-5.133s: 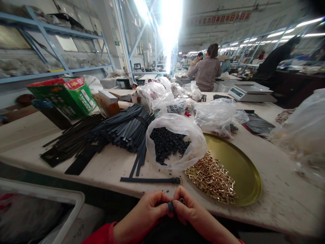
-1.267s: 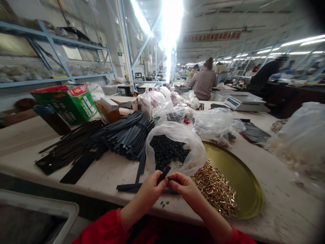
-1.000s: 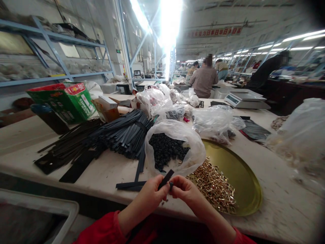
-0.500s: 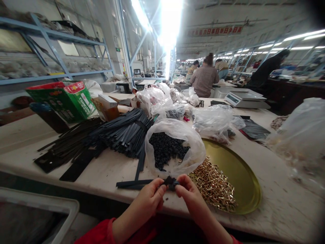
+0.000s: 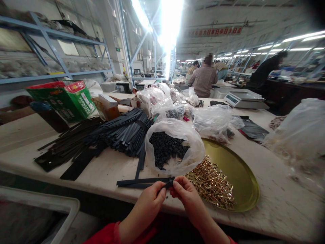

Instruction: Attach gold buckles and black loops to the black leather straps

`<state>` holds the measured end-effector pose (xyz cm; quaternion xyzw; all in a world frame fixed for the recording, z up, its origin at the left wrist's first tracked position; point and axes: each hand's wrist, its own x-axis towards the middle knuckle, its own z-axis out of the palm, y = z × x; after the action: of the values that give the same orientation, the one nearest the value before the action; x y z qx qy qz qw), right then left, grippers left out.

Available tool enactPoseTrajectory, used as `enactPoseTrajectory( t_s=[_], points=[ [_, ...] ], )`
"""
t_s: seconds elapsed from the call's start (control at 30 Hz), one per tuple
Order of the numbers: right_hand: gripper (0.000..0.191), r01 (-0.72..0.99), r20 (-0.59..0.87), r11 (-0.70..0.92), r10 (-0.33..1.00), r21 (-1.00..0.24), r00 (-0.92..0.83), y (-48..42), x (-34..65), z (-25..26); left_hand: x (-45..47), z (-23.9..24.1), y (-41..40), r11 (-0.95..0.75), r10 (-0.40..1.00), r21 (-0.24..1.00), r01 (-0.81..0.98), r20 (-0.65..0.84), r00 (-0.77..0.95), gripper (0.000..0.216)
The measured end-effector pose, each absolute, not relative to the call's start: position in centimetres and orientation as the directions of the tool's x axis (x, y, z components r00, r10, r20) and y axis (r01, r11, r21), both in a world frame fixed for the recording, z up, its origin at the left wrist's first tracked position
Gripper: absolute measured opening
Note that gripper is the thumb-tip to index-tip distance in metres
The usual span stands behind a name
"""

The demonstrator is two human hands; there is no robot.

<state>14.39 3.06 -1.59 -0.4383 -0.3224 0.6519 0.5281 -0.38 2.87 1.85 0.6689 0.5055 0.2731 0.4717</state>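
Note:
My left hand (image 5: 153, 198) pinches a dark strap (image 5: 168, 183) near the table's front edge. Thumb and fingers of my right hand (image 5: 185, 193) close on the other end of it, where a small dark loop seems to sit; the fingers partly hide it. Loose dark strips (image 5: 132, 183) lie on the table left of my hands. Just beyond them stands an open clear plastic bag (image 5: 195, 145) holding many small black loops (image 5: 167, 147). To the right, a heap of gold metal buckles (image 5: 213, 184) rests on a round gold tray (image 5: 245, 179).
A bundle of dark straps (image 5: 127, 132) lies left of the bag. Behind are a green and red carton (image 5: 73, 101), more plastic bags (image 5: 213, 118) and a weighing scale (image 5: 243, 100). A white bin (image 5: 73, 206) stands low at left. People work farther back.
My hands have drawn closer together, and the strap between them has turned. My right fingers are more closed around its end. The tray appears shifted slightly left.

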Motion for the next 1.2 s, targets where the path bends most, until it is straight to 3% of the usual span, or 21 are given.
enactPoseTrajectory(
  t_s=[0.2,0.47,0.67,0.8,1.0,1.1,1.2],
  points=[
    [0.031,-0.578,-0.348,-0.320,0.935,-0.751,-0.066,2.7,13.6,-1.7,0.0,1.5,2.7,-0.004,0.951,0.876,0.483,-0.146,0.272,0.025],
    [0.026,-0.306,-0.173,-0.162,0.985,-0.938,0.008,2.7,14.1,-2.2,0.3,1.2,3.0,-0.044,0.965,0.823,0.567,-0.111,0.237,0.024],
    [0.027,-0.411,-0.301,-0.320,0.947,-0.854,-0.112,1.9,13.8,-3.1,0.7,1.0,2.4,-0.049,0.969,0.757,0.651,-0.123,0.216,0.024],
    [0.027,-0.260,-0.214,-0.223,0.975,-0.939,-0.064,1.6,14.5,-2.7,0.6,1.1,2.1,-0.100,0.944,0.745,0.659,-0.139,0.300,0.025],
    [0.021,-0.156,-0.224,-0.250,0.960,-0.956,-0.168,1.3,16.0,-1.9,0.5,0.8,2.3,-0.102,0.898,0.725,0.681,-0.227,0.377,0.022],
    [0.023,-0.197,-0.216,-0.246,0.963,-0.949,-0.163,0.8,16.0,-2.2,0.7,0.7,2.2,-0.062,0.889,0.769,0.636,-0.248,0.386,0.021],
    [0.029,-0.236,-0.234,-0.273,0.955,-0.932,-0.182,0.4,15.8,-2.2,0.7,0.7,2.0,-0.046,0.866,0.817,0.575,-0.255,0.430,0.038]
  ],
)
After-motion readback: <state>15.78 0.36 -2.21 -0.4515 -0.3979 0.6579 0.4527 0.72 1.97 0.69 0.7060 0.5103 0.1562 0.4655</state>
